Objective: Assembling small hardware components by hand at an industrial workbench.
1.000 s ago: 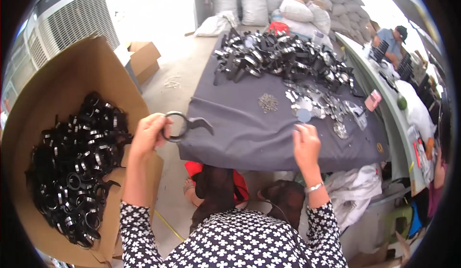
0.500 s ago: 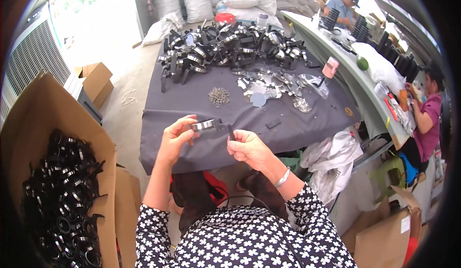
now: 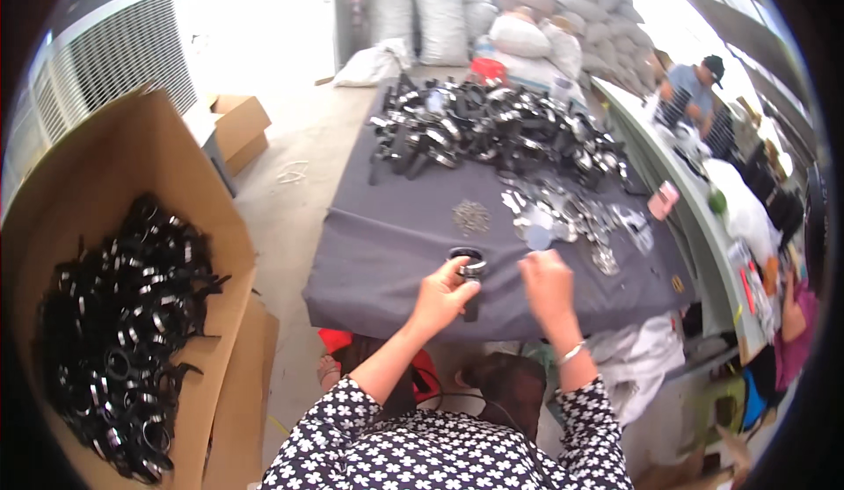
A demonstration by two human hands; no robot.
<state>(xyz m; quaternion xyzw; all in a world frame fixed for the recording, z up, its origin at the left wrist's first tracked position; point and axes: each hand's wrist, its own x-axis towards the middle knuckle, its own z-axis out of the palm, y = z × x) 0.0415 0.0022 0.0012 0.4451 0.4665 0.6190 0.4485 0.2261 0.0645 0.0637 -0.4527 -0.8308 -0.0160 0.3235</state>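
Note:
My left hand (image 3: 441,298) is closed around a black part with a round, shiny-edged ring (image 3: 468,260) and a strap-like black piece hanging below it. It holds the part just above the near part of the cloth-covered table. To its right, my right hand (image 3: 549,290) is blurred, its fingers curled down just below a round pale disc (image 3: 537,239). Whether those fingers hold anything is hidden by the blur. Beyond the hands lie a small pile of tiny metal pieces (image 3: 471,217) and a spread of flat silvery pieces (image 3: 571,209).
A large heap of black and silver ring parts (image 3: 492,125) covers the table's far end. At left stands a big cardboard box (image 3: 211,200) holding many similar black parts (image 3: 132,341). A pink object (image 3: 663,200) stands at the table's right edge. Two people sit along the right-hand bench.
My view has swung left. My right hand has let go of the black part and moved right, toward the silvery pieces. The left hand now holds the part alone, its ring turned upward.

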